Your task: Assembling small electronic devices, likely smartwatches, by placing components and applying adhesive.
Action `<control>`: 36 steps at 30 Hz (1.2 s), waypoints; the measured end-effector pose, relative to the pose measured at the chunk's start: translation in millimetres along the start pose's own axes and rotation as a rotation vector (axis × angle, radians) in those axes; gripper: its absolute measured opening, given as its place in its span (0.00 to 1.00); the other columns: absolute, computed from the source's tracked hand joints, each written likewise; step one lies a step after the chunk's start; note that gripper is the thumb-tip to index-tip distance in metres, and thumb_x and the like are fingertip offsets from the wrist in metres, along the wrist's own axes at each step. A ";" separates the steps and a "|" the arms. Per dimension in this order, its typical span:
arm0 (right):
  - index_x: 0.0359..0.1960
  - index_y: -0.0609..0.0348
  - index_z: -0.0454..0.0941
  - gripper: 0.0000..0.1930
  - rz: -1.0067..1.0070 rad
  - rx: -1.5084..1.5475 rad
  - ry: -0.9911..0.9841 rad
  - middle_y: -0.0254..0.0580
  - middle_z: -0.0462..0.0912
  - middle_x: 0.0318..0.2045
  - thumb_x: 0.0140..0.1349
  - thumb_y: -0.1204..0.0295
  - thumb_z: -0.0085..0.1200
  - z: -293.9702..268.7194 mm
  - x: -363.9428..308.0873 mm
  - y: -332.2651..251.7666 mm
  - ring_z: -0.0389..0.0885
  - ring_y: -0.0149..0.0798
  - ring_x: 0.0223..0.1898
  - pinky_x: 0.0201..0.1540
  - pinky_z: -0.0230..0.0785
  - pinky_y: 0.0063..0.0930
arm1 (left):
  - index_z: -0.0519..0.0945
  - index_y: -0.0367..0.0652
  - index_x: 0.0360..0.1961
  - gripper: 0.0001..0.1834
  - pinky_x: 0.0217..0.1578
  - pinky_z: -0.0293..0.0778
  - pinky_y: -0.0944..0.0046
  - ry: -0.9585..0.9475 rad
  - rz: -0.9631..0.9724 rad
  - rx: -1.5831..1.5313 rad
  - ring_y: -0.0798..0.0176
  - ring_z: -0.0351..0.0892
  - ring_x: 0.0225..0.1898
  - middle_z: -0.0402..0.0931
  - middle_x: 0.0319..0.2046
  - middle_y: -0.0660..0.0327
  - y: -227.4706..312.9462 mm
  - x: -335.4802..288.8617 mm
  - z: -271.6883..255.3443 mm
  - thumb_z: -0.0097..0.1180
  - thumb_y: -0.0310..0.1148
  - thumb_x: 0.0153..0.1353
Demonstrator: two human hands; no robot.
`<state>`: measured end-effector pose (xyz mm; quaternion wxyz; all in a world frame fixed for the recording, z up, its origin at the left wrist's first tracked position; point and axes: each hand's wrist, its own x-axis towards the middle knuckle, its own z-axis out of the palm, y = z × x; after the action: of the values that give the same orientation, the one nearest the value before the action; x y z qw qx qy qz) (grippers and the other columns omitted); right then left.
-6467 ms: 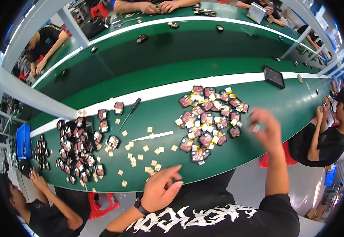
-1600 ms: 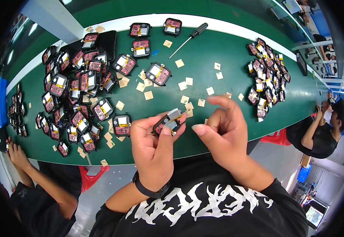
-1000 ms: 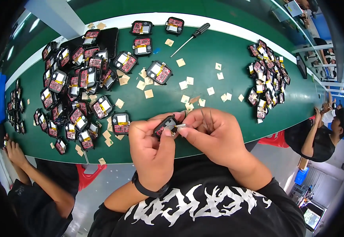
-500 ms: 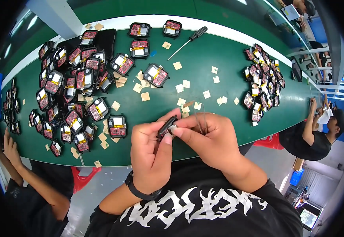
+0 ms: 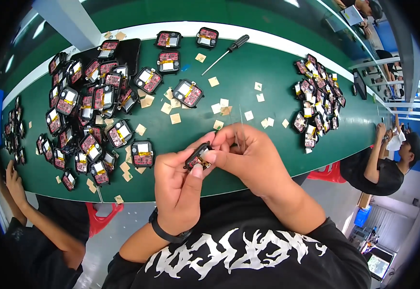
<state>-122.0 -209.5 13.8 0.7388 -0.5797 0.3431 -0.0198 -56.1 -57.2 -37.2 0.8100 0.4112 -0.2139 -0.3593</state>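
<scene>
Close in front of me, my left hand (image 5: 177,185) is closed round the edge of a small black device housing (image 5: 190,164), its open side showing a red circuit board and a silvery part. My right hand (image 5: 251,161) presses thumb and fingertips on the housing's inside at its right edge. Thin metal tweezers (image 5: 240,118) are tucked in that same hand, their prongs pointing away from me. What lies under my right fingertips is hidden.
To the left is a heap of open housings (image 5: 104,96) with red boards, and a second pile (image 5: 316,101) lies at the right. Pale square stickers (image 5: 175,118) are scattered between. A screwdriver (image 5: 225,54) lies at the back. Co-workers' hands (image 5: 15,180) are at the far left.
The housing has turned so its inside faces up more. My right hand has shifted slightly, and the tweezers now point more upright.
</scene>
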 end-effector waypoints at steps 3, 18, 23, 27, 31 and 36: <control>0.40 0.66 0.82 0.08 -0.005 0.040 -0.012 0.26 0.77 0.26 0.64 0.77 0.68 0.7 0.2 2.3 0.72 0.18 0.28 0.33 0.68 0.18 | 0.60 0.41 0.61 0.15 0.67 0.73 0.43 0.056 0.040 0.018 0.40 0.71 0.69 0.63 0.69 0.30 -2.4 -1.5 4.4 0.42 0.22 0.77; 0.40 0.67 0.81 0.08 0.023 -0.049 -0.106 0.31 0.80 0.24 0.67 0.74 0.65 -6.7 3.1 3.6 0.84 0.25 0.32 0.34 0.73 0.21 | 0.58 0.40 0.60 0.14 0.68 0.72 0.45 0.073 -0.055 0.034 0.45 0.69 0.71 0.60 0.71 0.32 5.1 2.3 5.3 0.40 0.21 0.77; 0.39 0.65 0.82 0.08 0.087 0.035 -0.071 0.30 0.83 0.32 0.66 0.74 0.67 -6.7 -5.1 -4.6 0.77 0.18 0.33 0.34 0.68 0.16 | 0.59 0.41 0.68 0.23 0.64 0.75 0.54 0.129 -0.092 0.095 0.52 0.73 0.67 0.62 0.72 0.35 5.5 1.2 8.3 0.45 0.21 0.75; 0.39 0.65 0.82 0.07 0.108 -0.057 -0.075 0.30 0.83 0.32 0.66 0.75 0.67 -19.9 -13.5 3.6 0.78 0.19 0.33 0.34 0.68 0.15 | 0.73 0.35 0.62 0.19 0.45 0.79 0.67 0.102 -0.114 0.551 0.66 0.82 0.47 0.80 0.52 0.50 25.1 -1.7 12.9 0.55 0.20 0.71; 0.37 0.64 0.78 0.07 0.102 0.027 -0.131 0.28 0.80 0.29 0.68 0.76 0.64 -20.0 -28.7 -6.2 0.75 0.17 0.29 0.30 0.65 0.16 | 0.77 0.30 0.57 0.16 0.30 0.74 0.74 0.013 -0.205 0.637 0.73 0.79 0.31 0.82 0.39 0.59 40.9 -5.7 9.4 0.58 0.20 0.69; 0.38 0.60 0.74 0.08 0.113 0.093 -0.195 0.28 0.78 0.31 0.67 0.80 0.64 -16.1 -34.5 -5.2 0.76 0.18 0.31 0.32 0.65 0.16 | 0.77 0.30 0.57 0.16 0.29 0.73 0.74 -0.065 -0.263 0.583 0.74 0.78 0.31 0.82 0.39 0.59 52.1 -4.7 5.0 0.56 0.23 0.71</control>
<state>-154.9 -210.0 33.5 0.7947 -0.5237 0.3005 0.0623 -41.3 -35.2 8.1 0.5974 0.6383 -0.2788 -0.3974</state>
